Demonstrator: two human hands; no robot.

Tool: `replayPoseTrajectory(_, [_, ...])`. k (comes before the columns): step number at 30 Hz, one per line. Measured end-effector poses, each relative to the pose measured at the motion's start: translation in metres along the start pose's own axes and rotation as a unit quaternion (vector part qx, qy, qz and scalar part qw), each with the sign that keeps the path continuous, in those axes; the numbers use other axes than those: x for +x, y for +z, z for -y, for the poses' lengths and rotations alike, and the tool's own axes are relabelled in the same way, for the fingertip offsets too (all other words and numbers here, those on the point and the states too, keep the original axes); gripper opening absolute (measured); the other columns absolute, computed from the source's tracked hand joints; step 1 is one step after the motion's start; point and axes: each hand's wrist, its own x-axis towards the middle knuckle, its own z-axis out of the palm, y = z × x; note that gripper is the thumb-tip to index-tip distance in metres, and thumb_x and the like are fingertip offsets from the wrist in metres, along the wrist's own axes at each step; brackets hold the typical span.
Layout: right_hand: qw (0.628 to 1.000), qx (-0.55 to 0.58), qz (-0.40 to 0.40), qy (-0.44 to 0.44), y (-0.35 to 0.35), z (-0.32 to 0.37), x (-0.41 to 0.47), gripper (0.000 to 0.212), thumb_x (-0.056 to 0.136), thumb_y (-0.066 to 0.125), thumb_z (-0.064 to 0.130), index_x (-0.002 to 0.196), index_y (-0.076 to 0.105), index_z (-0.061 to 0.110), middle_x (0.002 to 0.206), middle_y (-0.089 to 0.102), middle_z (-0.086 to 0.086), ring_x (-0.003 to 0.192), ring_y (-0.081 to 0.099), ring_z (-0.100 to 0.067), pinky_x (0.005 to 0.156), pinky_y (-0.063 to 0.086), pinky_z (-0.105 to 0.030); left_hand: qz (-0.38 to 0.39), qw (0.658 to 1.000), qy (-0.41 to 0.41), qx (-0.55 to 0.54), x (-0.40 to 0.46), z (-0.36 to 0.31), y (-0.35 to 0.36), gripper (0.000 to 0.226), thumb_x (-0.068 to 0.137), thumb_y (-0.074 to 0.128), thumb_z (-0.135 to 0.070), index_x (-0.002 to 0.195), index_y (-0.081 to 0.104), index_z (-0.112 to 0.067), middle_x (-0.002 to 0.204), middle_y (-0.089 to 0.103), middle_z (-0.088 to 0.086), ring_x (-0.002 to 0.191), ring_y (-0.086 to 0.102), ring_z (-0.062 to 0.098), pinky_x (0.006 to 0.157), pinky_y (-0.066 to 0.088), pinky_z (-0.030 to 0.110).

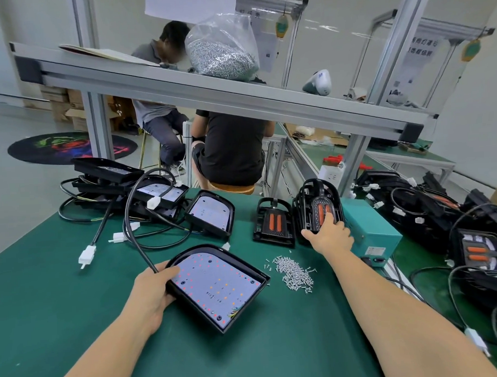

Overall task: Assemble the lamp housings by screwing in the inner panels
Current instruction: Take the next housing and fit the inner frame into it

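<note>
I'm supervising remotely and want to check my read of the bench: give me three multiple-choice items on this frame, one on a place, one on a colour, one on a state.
1. Where does the pile of loose screws lie?
A. On the mat, to the right of the lamp housing held by the left hand
B. Inside that housing
C. On top of the teal box

2. What colour is the bench mat?
A. Grey
B. Green
C. Blue

3. What is the right hand doing?
A. Hanging idle
B. Picking up screws
C. Gripping the upright black part with orange strips

Answers:
1. A: the screws sit on the mat just right of the lamp housing that the left hand holds.
2. B: the mat is green.
3. C: its fingers curl round the black part with orange strips, beside the teal box.
</note>
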Motion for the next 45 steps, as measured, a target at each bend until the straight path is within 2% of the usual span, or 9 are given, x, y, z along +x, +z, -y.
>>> replayPoseTrajectory(8, [0.999,0.027,-0.018,0.006,0.006,-0.001,0.005,0.098,0.083,0.059,0.067,0.153,0.013,0.018,0.15,0.033,-0.022,0.137,0.034,-0.039,0.109,0.03,-0.049,0.013,1.0,0.015,0.007,-0.002,0.001,-0.001,0.023,0.089,0.049,0.006,0.085,0.068,-0.005,0.07,0.073,0.005,0.06,0.067,0.015,0.066,0.052,0.034])
replayPoseTrajectory(16, [0.996,0.056,-0.069,0.007,0.011,-0.002,0.005,0.092,0.081,0.068,0.053,0.15,0.021,0.014,0.14,0.042,-0.025,0.129,0.041,-0.04,0.105,0.035,-0.047,0.012,1.0,0.017,0.002,-0.004,0.001,-0.001,0.025,0.089,0.048,0.007,0.086,0.068,-0.007,0.072,0.073,0.004,0.072,0.064,0.022,0.07,0.052,0.035])
replayPoseTrajectory(22, [0.982,0.133,-0.13,-0.015,0.002,0.0,-0.007,0.084,0.079,0.071,0.044,0.146,0.031,0.013,0.135,0.044,-0.025,0.125,0.039,-0.041,0.104,0.032,-0.049,0.014,1.0,0.011,0.001,0.0,0.002,-0.003,0.022,0.09,0.05,0.005,0.094,0.068,-0.007,0.082,0.074,0.007,0.079,0.065,0.024,0.074,0.053,0.037])
replayPoseTrajectory(26, [0.972,0.18,-0.129,-0.08,-0.007,0.009,-0.037,0.077,0.08,0.068,0.049,0.144,0.037,0.018,0.136,0.048,-0.017,0.127,0.039,-0.035,0.106,0.032,-0.049,0.019,1.0,0.008,-0.004,0.001,0.003,-0.004,0.022,0.091,0.05,0.003,0.098,0.068,-0.007,0.088,0.073,0.008,0.081,0.065,0.024,0.079,0.054,0.039])
replayPoseTrajectory(30, [0.957,0.214,-0.079,-0.179,-0.007,0.021,-0.094,0.081,0.078,0.07,0.05,0.146,0.038,0.02,0.141,0.046,-0.007,0.132,0.036,-0.025,0.111,0.029,-0.047,0.021,1.0,0.013,-0.008,0.003,0.004,-0.003,0.021,0.091,0.051,0.001,0.091,0.069,-0.01,0.079,0.073,0.003,0.075,0.065,0.02,0.077,0.053,0.037])
replayPoseTrajectory(35, [0.933,0.198,-0.033,-0.299,-0.007,0.035,-0.161,0.082,0.073,0.074,0.051,0.143,0.04,0.025,0.132,0.045,0.007,0.125,0.036,-0.014,0.101,0.02,-0.028,0.011,0.999,0.012,-0.027,0.004,0.005,-0.003,0.018,0.093,0.053,-0.003,0.089,0.067,-0.013,0.072,0.073,-0.003,0.072,0.064,0.015,0.065,0.052,0.031])
replayPoseTrajectory(38, [0.924,0.157,-0.016,-0.349,-0.011,0.04,-0.187,0.093,0.062,0.054,0.069,0.143,0.039,0.026,0.123,0.038,0.018,0.125,0.034,-0.007,0.095,0.012,-0.018,0.007,0.999,0.008,-0.032,0.003,0.005,-0.003,0.012,0.095,0.053,-0.009,0.097,0.065,-0.01,0.08,0.071,0.002,0.076,0.063,0.017,0.066,0.051,0.033])
replayPoseTrajectory(42, [0.921,0.097,-0.008,-0.377,-0.006,0.043,-0.204,0.106,0.056,0.04,0.078,0.147,0.033,0.025,0.135,0.04,0.015,0.126,0.03,-0.006,0.096,0.008,-0.017,0.015,0.999,0.002,-0.03,0.001,0.003,-0.005,0.025,0.098,0.049,-0.015,0.113,0.064,-0.003,0.107,0.07,0.015,0.096,0.065,0.027,0.083,0.054,0.041])
replayPoseTrajectory(45, [0.922,0.076,0.001,-0.379,0.001,0.043,-0.208,0.105,0.057,0.042,0.078,0.147,0.032,0.024,0.137,0.036,0.014,0.126,0.026,-0.005,0.096,0.004,-0.015,0.027,0.999,0.009,-0.037,0.0,0.003,-0.007,0.025,0.098,0.048,-0.018,0.104,0.069,-0.007,0.097,0.074,0.01,0.085,0.07,0.022,0.078,0.056,0.038])
